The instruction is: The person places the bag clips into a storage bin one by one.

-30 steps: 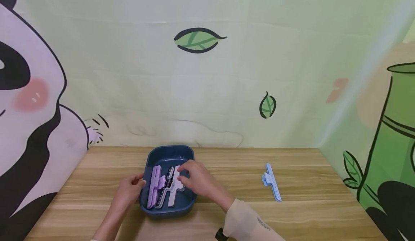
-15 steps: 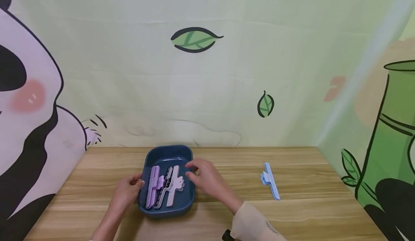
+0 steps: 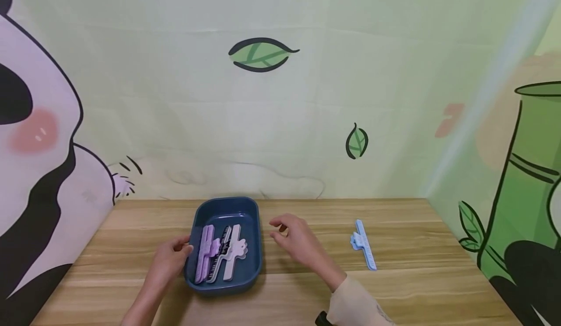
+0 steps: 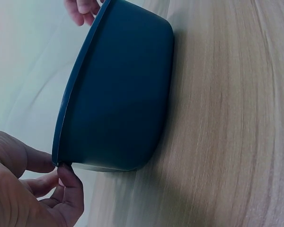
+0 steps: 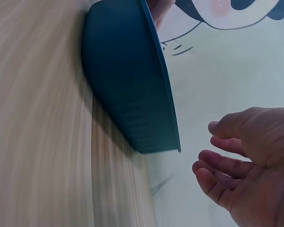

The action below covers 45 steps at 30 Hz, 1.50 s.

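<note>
A dark blue rectangular basin (image 3: 252,262) stands on the wooden table. Inside lie a purple clip (image 3: 205,255), a black-and-white clip (image 3: 217,262) and a white clip (image 3: 232,253), side by side. My left hand (image 3: 168,258) pinches the basin's left rim between thumb and fingers, as the left wrist view shows at the rim (image 4: 61,142). To the right of the basin, apart from it, my right hand (image 3: 298,238) hovers with loosely bent fingers and nothing in them. A light blue clip (image 3: 364,245) lies on the table farther right.
The wooden tabletop (image 3: 307,297) meets a printed cloth backdrop (image 3: 184,97) at its back edge. The backdrop carries a panda at the left and a green bamboo stalk at the right.
My right hand has drawn back from above the white clip, over the basin's right rim, to the table side. The white clip stays in the basin. The left hand keeps its hold.
</note>
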### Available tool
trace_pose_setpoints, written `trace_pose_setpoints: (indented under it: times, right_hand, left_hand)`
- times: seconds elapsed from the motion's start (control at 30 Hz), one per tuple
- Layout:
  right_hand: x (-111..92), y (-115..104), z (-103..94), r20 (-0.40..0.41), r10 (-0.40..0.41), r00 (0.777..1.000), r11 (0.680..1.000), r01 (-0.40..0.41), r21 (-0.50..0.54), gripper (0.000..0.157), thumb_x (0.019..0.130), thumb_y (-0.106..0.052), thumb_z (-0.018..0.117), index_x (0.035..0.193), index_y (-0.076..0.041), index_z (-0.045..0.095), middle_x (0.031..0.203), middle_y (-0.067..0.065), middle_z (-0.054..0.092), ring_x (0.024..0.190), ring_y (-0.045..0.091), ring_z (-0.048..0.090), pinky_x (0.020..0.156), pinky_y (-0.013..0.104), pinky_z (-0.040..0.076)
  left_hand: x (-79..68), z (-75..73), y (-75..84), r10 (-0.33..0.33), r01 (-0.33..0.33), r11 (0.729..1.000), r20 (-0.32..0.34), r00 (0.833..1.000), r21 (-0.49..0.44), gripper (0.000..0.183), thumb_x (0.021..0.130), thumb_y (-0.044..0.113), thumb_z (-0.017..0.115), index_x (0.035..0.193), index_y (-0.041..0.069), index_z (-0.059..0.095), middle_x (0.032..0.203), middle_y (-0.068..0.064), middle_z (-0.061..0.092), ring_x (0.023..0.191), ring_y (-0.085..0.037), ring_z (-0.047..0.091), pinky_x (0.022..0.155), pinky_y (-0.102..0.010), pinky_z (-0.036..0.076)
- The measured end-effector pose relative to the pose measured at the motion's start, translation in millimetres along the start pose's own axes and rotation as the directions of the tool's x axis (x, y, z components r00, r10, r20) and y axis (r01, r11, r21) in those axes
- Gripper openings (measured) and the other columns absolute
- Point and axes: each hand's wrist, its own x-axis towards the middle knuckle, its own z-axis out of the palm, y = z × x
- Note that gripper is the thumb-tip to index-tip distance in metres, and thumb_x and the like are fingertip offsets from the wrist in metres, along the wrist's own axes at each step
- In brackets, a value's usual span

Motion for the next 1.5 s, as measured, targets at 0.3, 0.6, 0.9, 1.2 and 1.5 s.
trace_pose_setpoints:
  times: [0.3, 0.6, 0.9, 1.2, 1.5]
  right_hand:
    - [-14, 19, -16.3, -0.031, 0.042, 0.999, 0.999, -0.043, -0.033, 0.02, 0.095, -0.002, 0.072, 0.115, -0.001, 0.073, 0.113, 0.013, 0.072, 0.094, 0.025, 0.065, 0.076, 0.034, 0.055]
    - [-33, 40, -33.1, -0.066, 0.128, 0.99, 0.991, -0.13, -0.03, 0.019, 0.092, 0.0, 0.075, 0.111, 0.0, 0.073, 0.111, 0.016, 0.072, 0.093, 0.027, 0.065, 0.075, 0.031, 0.053]
    - [-47, 54, -53.8, -0.088, 0.22, 0.971, 0.974, -0.224, -0.037, 0.022, 0.093, -0.002, 0.075, 0.115, -0.002, 0.073, 0.114, 0.013, 0.071, 0.097, 0.026, 0.065, 0.078, 0.035, 0.053]
    - [-58, 72, -70.0, -0.15, 0.2, 0.968, 0.975, -0.211, -0.064, 0.022, 0.09, 0.0, 0.077, 0.112, 0.003, 0.073, 0.11, 0.017, 0.072, 0.094, 0.028, 0.067, 0.078, 0.036, 0.054]
    - [-69, 84, -87.7, -0.154, 0.248, 0.956, 0.961, -0.263, -0.087, 0.025, 0.091, 0.0, 0.075, 0.115, 0.006, 0.072, 0.113, 0.02, 0.071, 0.095, 0.029, 0.064, 0.075, 0.033, 0.052]
  left_hand:
    - [-0.5, 0.6, -0.3, -0.006, 0.006, 1.0, -0.007, 1.0, -0.021, 0.04, 0.102, 0.002, 0.054, 0.138, -0.016, 0.053, 0.116, -0.028, 0.06, 0.103, -0.036, 0.055, 0.078, -0.03, 0.045]
    - [-0.6, 0.2, -1.7, 0.002, -0.002, 1.0, -0.001, 1.0, -0.028, 0.04, 0.102, 0.002, 0.054, 0.138, -0.016, 0.053, 0.114, -0.028, 0.06, 0.103, -0.036, 0.056, 0.077, -0.03, 0.045]
    - [-1.0, 1.4, -1.7, 0.016, -0.015, 0.999, 0.001, 1.0, -0.03, 0.04, 0.102, 0.002, 0.053, 0.138, -0.017, 0.053, 0.117, -0.03, 0.061, 0.105, -0.037, 0.057, 0.078, -0.027, 0.046]
    - [0.1, 1.7, -2.4, 0.022, -0.022, 0.999, 0.0, 1.0, -0.024, 0.04, 0.102, 0.002, 0.053, 0.138, -0.017, 0.052, 0.117, -0.03, 0.061, 0.106, -0.037, 0.057, 0.078, -0.028, 0.046]
    - [-0.8, 0.7, -2.1, 0.043, -0.042, 0.997, 0.014, 0.999, -0.059, 0.04, 0.102, 0.001, 0.052, 0.137, -0.019, 0.051, 0.119, -0.033, 0.061, 0.108, -0.038, 0.059, 0.076, -0.023, 0.046]
